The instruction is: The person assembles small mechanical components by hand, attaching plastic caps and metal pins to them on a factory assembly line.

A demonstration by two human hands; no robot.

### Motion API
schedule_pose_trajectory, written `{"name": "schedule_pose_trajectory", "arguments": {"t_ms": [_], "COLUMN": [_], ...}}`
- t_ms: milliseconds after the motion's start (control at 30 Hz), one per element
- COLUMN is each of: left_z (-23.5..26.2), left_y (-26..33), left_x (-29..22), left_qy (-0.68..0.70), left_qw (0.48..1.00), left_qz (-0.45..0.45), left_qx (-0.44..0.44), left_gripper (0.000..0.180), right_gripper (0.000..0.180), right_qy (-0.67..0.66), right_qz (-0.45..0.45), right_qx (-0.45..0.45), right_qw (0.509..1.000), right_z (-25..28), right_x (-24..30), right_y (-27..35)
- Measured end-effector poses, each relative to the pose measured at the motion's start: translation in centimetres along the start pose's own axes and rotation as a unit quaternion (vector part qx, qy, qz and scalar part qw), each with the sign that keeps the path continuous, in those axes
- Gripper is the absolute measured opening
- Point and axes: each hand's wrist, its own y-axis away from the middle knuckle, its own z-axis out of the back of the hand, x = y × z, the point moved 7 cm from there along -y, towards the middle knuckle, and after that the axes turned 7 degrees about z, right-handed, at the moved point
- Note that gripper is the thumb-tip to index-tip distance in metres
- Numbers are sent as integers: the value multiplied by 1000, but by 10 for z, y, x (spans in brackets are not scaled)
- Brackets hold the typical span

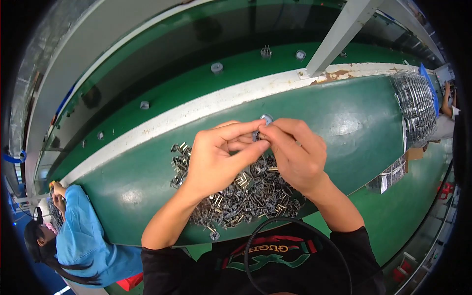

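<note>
Over the green table, my left hand [216, 155] and my right hand [300, 155] meet at the fingertips, both closed in a pinch. Between them is a small round grey part [266, 119], its upper end showing above the fingers. A darker curved piece [256, 136] shows just below, by my left fingers; whether it belongs to the same part I cannot tell. Under my hands lies a heap of small dark plug parts [250, 196] with brass-coloured and silvery metal pins. My wrists and fingers hide some of the heap.
Past a white rail [196, 108], a green conveyor belt [182, 86] carries scattered small parts, including a round grey one [217, 68]. A slanted post [339, 39] rises from the rail. Bagged parts [415, 108] stack at right. A co-worker in blue [83, 236] sits left.
</note>
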Motion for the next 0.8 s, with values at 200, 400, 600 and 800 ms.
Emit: {"name": "schedule_pose_trajectory", "arguments": {"t_ms": [200,400,600,800], "left_z": [25,40,33,-18], "left_y": [-80,-174,-200,-229], "left_x": [11,-1,7,-29], "left_qy": [-163,-401,-555,-463], "left_qw": [983,902,811,863], "left_qz": [-57,-60,-129,-144], "left_qx": [-60,-150,-136,-143], "left_gripper": [19,24,33,26], "right_gripper": [28,32,28,8], "right_qy": [-70,-55,-45,-99], "right_qz": [-201,-167,-165,-195], "right_qx": [170,389,417,362], "right_qw": [962,904,893,906], "right_z": [23,76,76,86], "right_x": [-34,-23,-18,-35], "right_y": [20,63,103,117]}}
